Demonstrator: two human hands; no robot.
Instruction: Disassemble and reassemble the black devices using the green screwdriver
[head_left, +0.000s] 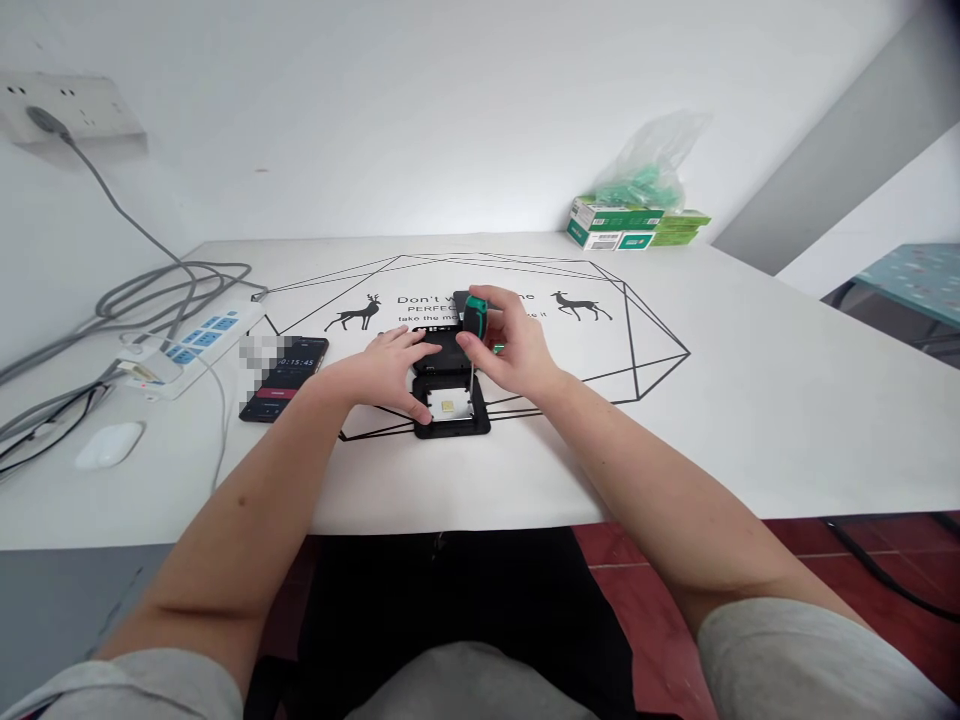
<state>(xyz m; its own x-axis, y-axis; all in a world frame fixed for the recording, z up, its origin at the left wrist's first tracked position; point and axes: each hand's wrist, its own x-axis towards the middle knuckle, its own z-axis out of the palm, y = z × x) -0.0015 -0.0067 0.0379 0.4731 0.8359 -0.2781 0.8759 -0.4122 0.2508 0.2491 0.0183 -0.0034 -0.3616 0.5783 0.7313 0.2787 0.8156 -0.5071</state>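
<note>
Black plastic case (439, 353) lies on the bench, near its front edge and in front of the person, as two squarish parts, one behind the other. The nearer part, a shallow tray (480, 424), holds a pale flat panel (460, 408) bearing a small gold-coloured square (448, 406). Screwdriver (475, 318): stubby green-and-black grip, thin metal shaft, near upright, lower end at the right side of the panel; exact contact too small to tell. Right hand (514, 345) clamped on the grip, thumb against fingers. Left hand (386, 370) spread, grasping nothing; fingers over the rear part, thumb at the tray's left edge. Hands apart, either side of the case. Bench (750, 400): smooth white top printed with black line polygons, deer and lettering. To the left: glossy dark phone (296, 378), white power strip (206, 345) with blue sockets, looped grey cables (161, 285), smooth rounded white object (111, 445). At the back right, green-and-white cartons (619, 218) under a crinkled clear bag (652, 165). Plain white wall (412, 120) behind; red tiled floor (660, 630) below.
</note>
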